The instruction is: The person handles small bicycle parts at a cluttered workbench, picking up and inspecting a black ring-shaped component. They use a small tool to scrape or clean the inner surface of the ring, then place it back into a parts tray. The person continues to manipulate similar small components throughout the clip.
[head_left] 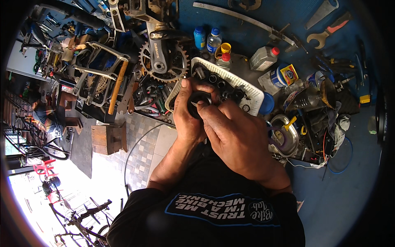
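Close in front of my chest, my left hand (186, 117) is wrapped round a dark, round, hollow part (199, 99), its thumb pointing up along the side. My right hand (240, 131) comes over from the right with its fingers bent and pressed together. Its fingertips reach into the opening of the round part; what they pinch, if anything, is too small to tell. Just beyond both hands sits a cream plastic basket (254, 91) with perforated walls. Several black cylindrical sleeves and rings lie inside it, among them a black sleeve (212, 78).
A crank arm with chainring (158, 53) stands left of the basket. Bottles, including a grey bottle with red cap (264, 58), stand behind. A metal bowl (286, 138) lies to the right, a wooden-handled tool (118, 87) to the left. Far left, a person (47, 113) sits low.
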Motion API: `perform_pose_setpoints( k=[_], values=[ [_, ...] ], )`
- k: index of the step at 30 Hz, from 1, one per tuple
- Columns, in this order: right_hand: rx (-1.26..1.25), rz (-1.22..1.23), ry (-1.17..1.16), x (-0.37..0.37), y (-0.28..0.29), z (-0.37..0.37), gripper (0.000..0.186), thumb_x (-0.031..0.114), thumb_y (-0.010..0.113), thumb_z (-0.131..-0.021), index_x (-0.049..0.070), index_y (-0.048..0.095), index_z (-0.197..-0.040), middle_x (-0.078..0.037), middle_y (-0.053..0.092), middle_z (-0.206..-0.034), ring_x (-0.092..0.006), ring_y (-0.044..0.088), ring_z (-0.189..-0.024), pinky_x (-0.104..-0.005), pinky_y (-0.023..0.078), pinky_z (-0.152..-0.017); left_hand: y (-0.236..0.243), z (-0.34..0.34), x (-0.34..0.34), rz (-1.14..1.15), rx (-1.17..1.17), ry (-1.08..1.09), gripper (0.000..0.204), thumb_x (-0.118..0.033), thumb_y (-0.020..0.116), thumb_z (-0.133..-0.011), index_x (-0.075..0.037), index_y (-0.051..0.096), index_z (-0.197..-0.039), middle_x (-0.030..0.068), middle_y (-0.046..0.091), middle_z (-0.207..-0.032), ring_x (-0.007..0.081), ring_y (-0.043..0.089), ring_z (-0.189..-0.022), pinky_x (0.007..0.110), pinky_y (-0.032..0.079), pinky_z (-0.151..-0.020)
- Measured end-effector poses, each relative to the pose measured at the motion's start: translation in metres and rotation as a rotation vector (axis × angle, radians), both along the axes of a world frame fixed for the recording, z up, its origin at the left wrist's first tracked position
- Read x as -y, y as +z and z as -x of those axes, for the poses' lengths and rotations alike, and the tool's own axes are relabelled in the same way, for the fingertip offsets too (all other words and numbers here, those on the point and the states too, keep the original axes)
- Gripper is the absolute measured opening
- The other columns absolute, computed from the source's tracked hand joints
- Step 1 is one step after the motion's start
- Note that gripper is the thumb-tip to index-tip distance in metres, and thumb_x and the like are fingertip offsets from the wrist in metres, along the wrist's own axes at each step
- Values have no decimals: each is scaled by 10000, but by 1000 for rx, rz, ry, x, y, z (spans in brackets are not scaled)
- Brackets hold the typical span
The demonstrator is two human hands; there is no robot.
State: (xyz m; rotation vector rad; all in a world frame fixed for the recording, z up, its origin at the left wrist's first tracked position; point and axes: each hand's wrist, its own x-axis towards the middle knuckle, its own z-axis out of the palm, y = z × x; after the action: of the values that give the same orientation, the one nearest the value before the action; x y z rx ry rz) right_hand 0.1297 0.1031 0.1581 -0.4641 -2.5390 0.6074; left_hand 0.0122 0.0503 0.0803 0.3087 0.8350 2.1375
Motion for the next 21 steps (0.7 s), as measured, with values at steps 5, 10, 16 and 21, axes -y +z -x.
perform_pose_setpoints(
  k=[5, 10, 16, 21],
  values=[
    [61, -18, 0, 1, 7, -2, 276, 108, 776, -881, 133, 725, -1151, -42, 610, -847, -220, 682, -639, -365, 542, -534, -4, 2, 2, -26, 10, -30, 541, -421, 342, -1142, -3, 646, -981, 138, 659, -835, 197, 626, -756, 323, 538, -715],
    [77, -35, 20, 2, 6, -5, 248, 120, 776, -881, 143, 732, -1124, -30, 609, -830, -217, 675, -618, -355, 541, -529, -3, 4, 2, 13, -47, -18, 539, -433, 343, -1142, -5, 629, -982, 136, 657, -824, 191, 624, -739, 316, 534, -691],
    [91, -42, 32, 1, 7, -7, 241, 130, 791, -856, 168, 747, -1091, -8, 621, -819, -212, 678, -625, -348, 542, -540, -2, 8, 3, -39, 1, -60, 545, -454, 345, -1138, -16, 618, -964, 137, 655, -821, 182, 617, -685, 296, 523, -637],
    [48, -14, 67, -9, 6, -8, 260, 133, 806, -822, 205, 769, -1069, 7, 637, -823, -202, 674, -662, -360, 542, -589, 3, 4, 1, 15, 25, -36, 533, -464, 351, -1135, -22, 605, -978, 143, 647, -809, 165, 607, -639, 274, 485, -529]
  ],
)
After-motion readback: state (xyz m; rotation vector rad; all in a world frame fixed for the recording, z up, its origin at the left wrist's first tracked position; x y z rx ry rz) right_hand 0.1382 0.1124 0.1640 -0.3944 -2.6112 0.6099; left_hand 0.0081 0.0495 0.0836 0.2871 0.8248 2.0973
